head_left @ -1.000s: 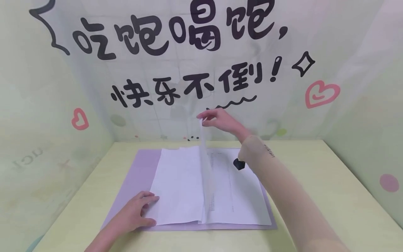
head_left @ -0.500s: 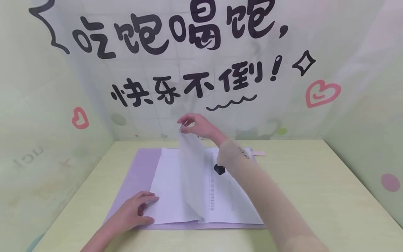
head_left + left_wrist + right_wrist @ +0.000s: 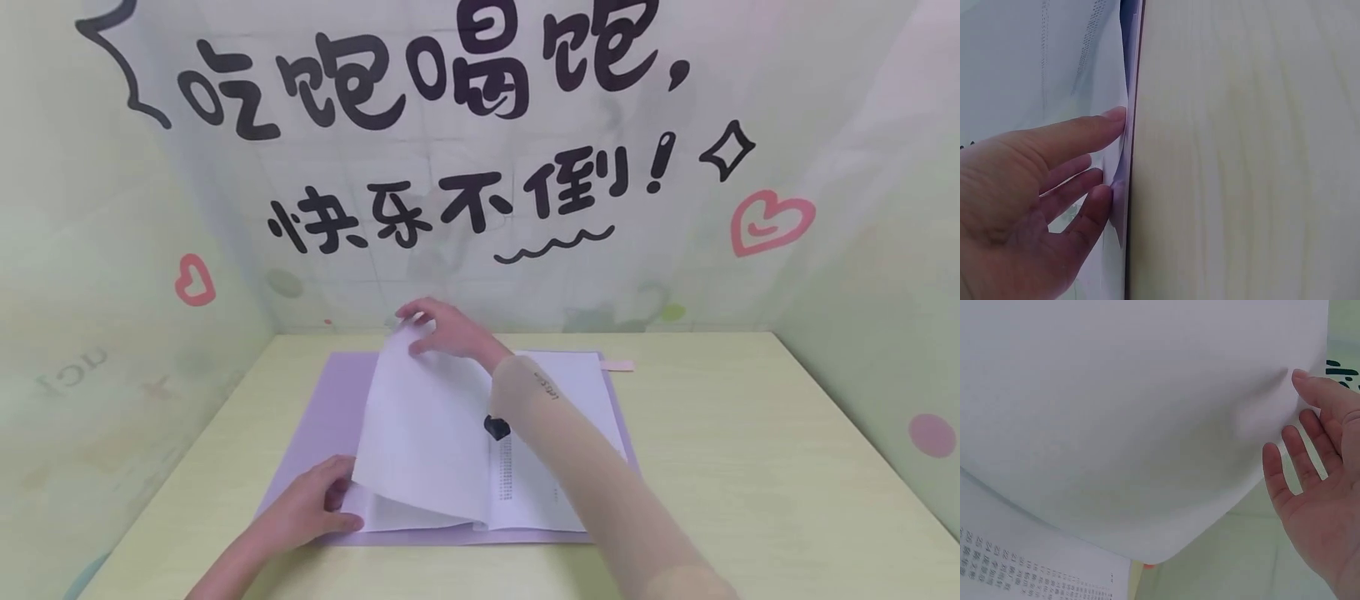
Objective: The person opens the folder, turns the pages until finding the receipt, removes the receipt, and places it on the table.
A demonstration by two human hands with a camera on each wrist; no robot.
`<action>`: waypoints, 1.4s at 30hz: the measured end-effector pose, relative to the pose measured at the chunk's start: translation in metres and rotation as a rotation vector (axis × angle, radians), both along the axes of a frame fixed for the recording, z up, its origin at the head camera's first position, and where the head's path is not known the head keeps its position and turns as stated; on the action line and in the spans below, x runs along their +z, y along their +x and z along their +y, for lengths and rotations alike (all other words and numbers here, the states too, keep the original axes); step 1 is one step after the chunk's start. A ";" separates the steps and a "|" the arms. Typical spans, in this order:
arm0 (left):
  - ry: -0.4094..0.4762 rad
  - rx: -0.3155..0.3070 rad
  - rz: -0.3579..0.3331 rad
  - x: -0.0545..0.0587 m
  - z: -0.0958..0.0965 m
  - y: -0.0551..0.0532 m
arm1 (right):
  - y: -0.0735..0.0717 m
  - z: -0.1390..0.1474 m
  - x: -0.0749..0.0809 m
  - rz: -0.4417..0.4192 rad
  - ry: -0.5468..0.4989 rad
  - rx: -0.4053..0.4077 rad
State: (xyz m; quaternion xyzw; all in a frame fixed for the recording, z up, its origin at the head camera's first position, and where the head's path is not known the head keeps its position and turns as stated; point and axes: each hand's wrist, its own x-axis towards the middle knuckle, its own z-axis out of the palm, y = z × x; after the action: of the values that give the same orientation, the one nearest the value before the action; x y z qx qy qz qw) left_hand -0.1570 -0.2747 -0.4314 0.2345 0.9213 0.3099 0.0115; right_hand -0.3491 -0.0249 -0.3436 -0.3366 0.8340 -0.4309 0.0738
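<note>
A book or folder of white sheets lies spread out, with its purple cover (image 3: 337, 400) showing at the left and along the bottom. One white page (image 3: 423, 421) arches over the left half, its lower edge lifted. My right hand (image 3: 453, 332) pinches that page at its far outer corner; the right wrist view shows the thumb on the white sheet (image 3: 1129, 419), other fingers spread past its edge. My left hand (image 3: 303, 508) rests at the lower left corner, its thumb touching the sheets' bottom edge in the left wrist view. Printed lines show on the right-hand page (image 3: 525, 492).
The pale wooden table (image 3: 750, 467) extends around the book. A pink tab (image 3: 618, 365) sticks out at the book's upper right. Behind stands a curtain-like backdrop (image 3: 465, 275) with large black characters and hearts.
My right hand has carried the page from upright over to the left and lowered it. The left hand has stayed at the lower left corner, shifting only slightly.
</note>
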 end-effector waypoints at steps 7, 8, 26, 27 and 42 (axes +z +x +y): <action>0.040 0.036 -0.012 -0.009 -0.002 0.001 | 0.005 -0.009 -0.031 -0.005 0.057 0.022; 0.030 0.034 0.000 -0.009 -0.002 0.001 | 0.005 -0.010 -0.034 -0.006 0.060 0.028; 0.097 -0.054 -0.096 -0.004 -0.006 -0.004 | 0.022 -0.020 -0.073 -0.121 0.306 -0.017; 0.100 -0.063 -0.117 -0.004 -0.007 -0.004 | 0.023 -0.020 -0.073 -0.113 0.314 -0.018; 0.070 -0.066 -0.180 0.004 -0.015 -0.005 | 0.024 -0.032 -0.077 -0.033 0.414 -0.013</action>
State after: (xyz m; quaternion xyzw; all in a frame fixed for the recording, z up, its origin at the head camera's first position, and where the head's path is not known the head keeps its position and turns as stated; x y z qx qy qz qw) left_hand -0.1619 -0.2894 -0.4277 0.2360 0.8970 0.3610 0.0965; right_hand -0.3256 -0.0569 -0.4209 -0.3019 0.9056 -0.2560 0.1524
